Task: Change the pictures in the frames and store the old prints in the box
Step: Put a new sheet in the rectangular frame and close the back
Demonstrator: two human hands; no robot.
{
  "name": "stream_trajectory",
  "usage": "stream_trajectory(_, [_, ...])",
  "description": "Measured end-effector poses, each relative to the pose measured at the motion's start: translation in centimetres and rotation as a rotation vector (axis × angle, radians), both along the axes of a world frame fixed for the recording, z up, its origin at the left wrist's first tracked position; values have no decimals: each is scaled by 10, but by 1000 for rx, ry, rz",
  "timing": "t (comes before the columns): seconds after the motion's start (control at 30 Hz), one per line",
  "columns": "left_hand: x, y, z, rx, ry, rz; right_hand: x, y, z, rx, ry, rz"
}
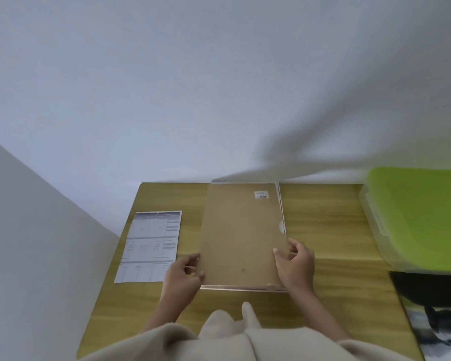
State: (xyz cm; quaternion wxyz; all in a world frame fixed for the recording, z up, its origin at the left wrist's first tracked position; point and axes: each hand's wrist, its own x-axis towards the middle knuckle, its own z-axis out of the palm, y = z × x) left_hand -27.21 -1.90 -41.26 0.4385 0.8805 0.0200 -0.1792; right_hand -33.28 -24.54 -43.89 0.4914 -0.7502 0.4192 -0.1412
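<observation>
My left hand [185, 269] and right hand [296, 261] pinch the near corners of the brown backing board [241, 235], which lies on the face-down frame [245, 288] mid-table. I should seat it squarely (edges flush). The wooden table [331, 230] meets a plain wall [219, 87]; the green-lidded box [417, 214] waits on my right.

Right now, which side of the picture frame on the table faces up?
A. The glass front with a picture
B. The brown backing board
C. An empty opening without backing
B: the frame lies face down, showing a plain brown backing board with a small white barcode sticker near its far right corner.
</observation>
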Motion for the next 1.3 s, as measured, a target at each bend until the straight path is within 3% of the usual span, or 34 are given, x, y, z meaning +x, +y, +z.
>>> stream_trajectory(0.5, [19, -5, -20, 4, 121, -25, 4, -3, -10, -83, 127, 28])
stream_trajectory(0.87, [21, -4, -31, 113, 50, -80, 2, -10, -24, -167, 215, 213])
stream_trajectory(1.1, [23, 3, -42, 9, 46, -102, -1, -15, -28, -174, 216, 264])
stream_trajectory(1.3, [30, 9, -55, 58, 30, -335, 4, -27, -30, -103, 272, 361])
